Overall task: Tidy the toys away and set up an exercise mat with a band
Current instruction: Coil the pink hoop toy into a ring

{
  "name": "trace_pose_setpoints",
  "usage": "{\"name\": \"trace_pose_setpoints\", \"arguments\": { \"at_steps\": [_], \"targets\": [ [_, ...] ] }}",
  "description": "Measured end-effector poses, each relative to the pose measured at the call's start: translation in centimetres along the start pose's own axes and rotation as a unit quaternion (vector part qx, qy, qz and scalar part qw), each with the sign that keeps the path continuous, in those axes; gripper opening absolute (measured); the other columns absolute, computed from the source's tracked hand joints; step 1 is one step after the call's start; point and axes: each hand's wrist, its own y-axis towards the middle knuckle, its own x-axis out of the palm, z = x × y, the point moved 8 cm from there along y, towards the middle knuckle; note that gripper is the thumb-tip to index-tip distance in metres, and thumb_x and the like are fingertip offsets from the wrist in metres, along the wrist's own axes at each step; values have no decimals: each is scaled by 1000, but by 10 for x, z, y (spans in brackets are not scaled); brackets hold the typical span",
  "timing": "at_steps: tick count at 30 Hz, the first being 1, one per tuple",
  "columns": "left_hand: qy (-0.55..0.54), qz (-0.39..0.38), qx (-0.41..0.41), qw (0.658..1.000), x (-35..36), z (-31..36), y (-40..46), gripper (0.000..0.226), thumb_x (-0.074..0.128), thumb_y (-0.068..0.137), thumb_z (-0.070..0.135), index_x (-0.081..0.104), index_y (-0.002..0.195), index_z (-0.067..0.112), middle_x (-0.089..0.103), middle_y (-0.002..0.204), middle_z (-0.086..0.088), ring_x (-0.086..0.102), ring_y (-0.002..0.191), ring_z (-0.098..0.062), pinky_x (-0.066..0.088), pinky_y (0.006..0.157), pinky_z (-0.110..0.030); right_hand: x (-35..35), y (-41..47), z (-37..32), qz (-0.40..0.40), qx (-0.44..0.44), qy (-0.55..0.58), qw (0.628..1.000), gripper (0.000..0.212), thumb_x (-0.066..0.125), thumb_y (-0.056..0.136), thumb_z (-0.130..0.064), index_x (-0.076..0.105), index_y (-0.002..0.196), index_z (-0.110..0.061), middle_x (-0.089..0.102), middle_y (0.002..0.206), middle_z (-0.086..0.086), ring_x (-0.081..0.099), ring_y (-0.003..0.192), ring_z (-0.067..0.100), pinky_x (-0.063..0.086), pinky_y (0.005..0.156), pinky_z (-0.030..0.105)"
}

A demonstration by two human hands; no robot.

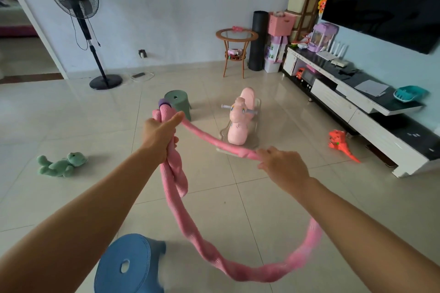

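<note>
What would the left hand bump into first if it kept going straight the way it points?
Probably the green stool. The left hand, gripping the pink band, points forward and slightly right, and the stool stands just beyond it. Depth is hard to judge; the hand may pass above the stool.

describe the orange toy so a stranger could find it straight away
Start at the long white TV cabinet along the right wall. On the floor just in front of it lies the orange dinosaur. It is the only orange toy there; the rocking horse nearby is pink.
</note>
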Motion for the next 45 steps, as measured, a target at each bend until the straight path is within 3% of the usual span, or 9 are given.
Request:
{"name": "trace_pose_setpoints", "arguments": {
  "at_steps": [4,8,12,19,25,28,35,41,45],
  "targets": [
    [77,-29,47,996,0,13,-1,21,72,76,26,58,75,10,51,62,-6,44,28,-3,40,34,-14,-35,10,-35,98,-165,91,977,39,85,54,-49,64,55,-16,56,44,-3,50,31,20,31,33,16],
    [145,-95,87,981,18,30,-16,18,72,76,25,61,80,11,54,60,-4,47,30,-1,41,35,-15,-72,24,-68,152,-259,167,939,42,62,81,-44,54,53,-15,49,42,1,46,33,24,30,36,21],
    [188,-157,92,965,32,30,-34,21,71,76,30,63,75,11,57,58,-5,46,32,-3,40,35,-15,-108,39,-83,193,-295,229,907,38,53,84,-37,53,55,-14,50,44,1,46,36,23,32,38,23],
    [146,-256,-42,955,44,12,-58,26,67,82,31,67,68,9,60,49,2,54,44,-9,43,43,-16,-137,38,-125,246,-402,220,854,38,48,87,-33,51,55,-13,47,47,2,43,40,20,33,47,28],
    [8,-380,-193,905,56,0,-83,46,54,80,55,65,79,10,56,66,-6,51,63,-19,41,59,-30,-132,39,-95,236,-329,223,887,30,48,80,-22,48,52,-12,41,46,3,37,40,22,29,46,26],
    [-34,-388,-208,897,58,0,-87,56,43,85,59,63,87,6,61,56,-4,55,46,-14,45,46,-19,-121,36,-77,219,-280,226,907,28,50,79,-19,48,52,-11,42,46,4,35,38,23,28,43,26],
    [-124,-450,-162,870,72,8,-91,57,50,78,53,53,112,7,66,87,-12,64,74,-23,57,69,-30,-116,39,-40,240,-175,241,924,31,43,85,-16,55,58,-7,49,48,3,44,39,22,28,60,24],
    [-69,-516,-106,847,87,11,-107,83,86,50,43,55,111,-3,65,96,-16,64,89,-28,54,84,-37,-103,46,-8,242,2,371,896,33,34,89,-18,59,82,2,58,56,8,52,43,28,40,46,34],
    [-4,-485,-46,873,96,10,-112,34,74,71,7,59,99,-5,63,84,-15,65,78,-23,56,73,-30,-94,52,-11,242,31,400,883,31,34,92,-18,56,90,2,62,69,9,56,55,25,47,49,37]
  ]
}}
